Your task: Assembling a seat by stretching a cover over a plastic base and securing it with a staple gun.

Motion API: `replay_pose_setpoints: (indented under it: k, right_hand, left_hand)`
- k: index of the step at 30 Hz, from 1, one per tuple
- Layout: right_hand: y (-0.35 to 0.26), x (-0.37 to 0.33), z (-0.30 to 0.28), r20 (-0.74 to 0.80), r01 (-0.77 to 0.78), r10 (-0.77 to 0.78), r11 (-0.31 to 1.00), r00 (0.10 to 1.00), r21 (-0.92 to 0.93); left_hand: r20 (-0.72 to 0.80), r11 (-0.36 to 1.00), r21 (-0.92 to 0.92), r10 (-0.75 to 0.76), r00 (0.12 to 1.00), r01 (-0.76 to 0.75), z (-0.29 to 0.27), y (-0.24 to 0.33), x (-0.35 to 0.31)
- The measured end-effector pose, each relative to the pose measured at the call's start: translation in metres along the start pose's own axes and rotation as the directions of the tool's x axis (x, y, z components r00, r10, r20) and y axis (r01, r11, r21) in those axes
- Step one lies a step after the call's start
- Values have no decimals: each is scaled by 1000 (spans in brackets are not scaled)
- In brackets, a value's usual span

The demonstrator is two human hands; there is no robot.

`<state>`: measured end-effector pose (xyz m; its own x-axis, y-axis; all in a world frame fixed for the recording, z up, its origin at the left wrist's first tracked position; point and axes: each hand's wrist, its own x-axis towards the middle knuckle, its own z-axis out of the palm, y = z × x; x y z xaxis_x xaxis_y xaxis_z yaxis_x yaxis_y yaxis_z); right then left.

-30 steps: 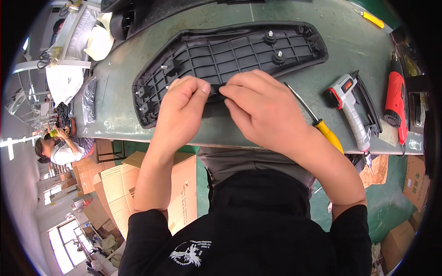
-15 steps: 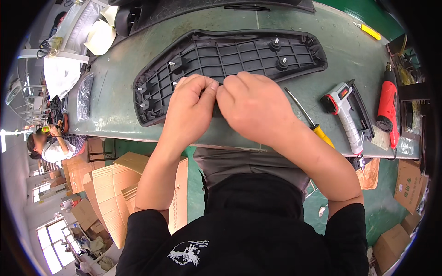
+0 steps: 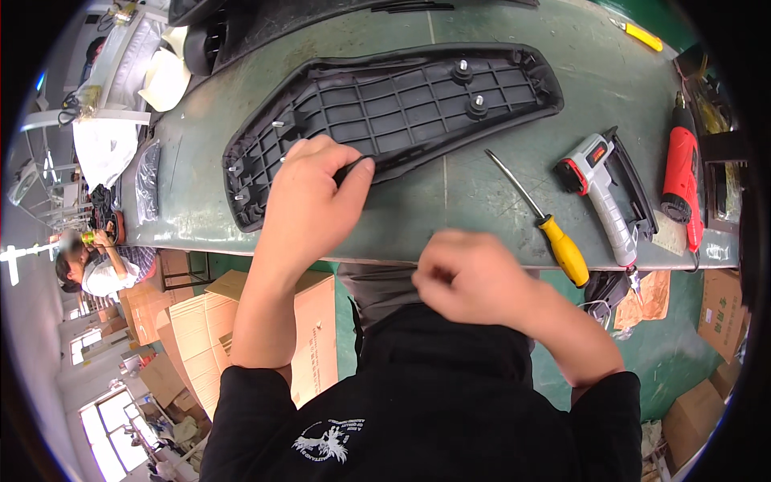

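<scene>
A long black vehicle seat (image 3: 385,108) lies upside down on the green worktable (image 3: 401,217). Its ribbed plastic base faces up, metal studs stick out of it, and black cover material is folded over its rim. At the near edge, left of the middle, my left hand (image 3: 313,201) pinches the rim and cover, thumb on the near side. My right hand (image 3: 474,277) is off the seat, over the table's front edge by my lap. Its fingers are curled in and slightly blurred; anything inside them is hidden. A yellow-handled screwdriver (image 3: 564,251) lies right of the seat.
A grey and black staple gun (image 3: 608,201) and a red heat gun (image 3: 681,173) lie on the right. A yellow utility knife (image 3: 642,36) is at the far right. Cardboard boxes (image 3: 309,333) stand below the table at left. Another person (image 3: 112,269) sits at far left.
My right hand has come off the seat's near edge and drawn back toward my body. My left hand keeps its pinch on the rim. The whole view has shifted slightly.
</scene>
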<state>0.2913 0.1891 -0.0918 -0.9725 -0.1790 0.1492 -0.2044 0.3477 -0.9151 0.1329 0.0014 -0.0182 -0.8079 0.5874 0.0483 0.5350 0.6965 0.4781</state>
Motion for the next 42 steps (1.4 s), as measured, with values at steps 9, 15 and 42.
replay_pose_setpoints:
  k: [9, 15, 42]
  right_hand:
    - [16, -1, -4, -187, 165, -184, 980, 965, -113]
    - [23, -5, -48, -323, 88, -181, 955, 929, -283]
    - [-65, -87, -95, 33, -393, 413, 885, 910, -249]
  left_hand:
    - [40, 980, -87, -176, 984, 179, 5, 2, 4]
    - [-16, 971, -192, -147, 989, 141, 9, -2, -3]
    - [-468, 816, 413, 571, 675, -404, 126, -41, -97]
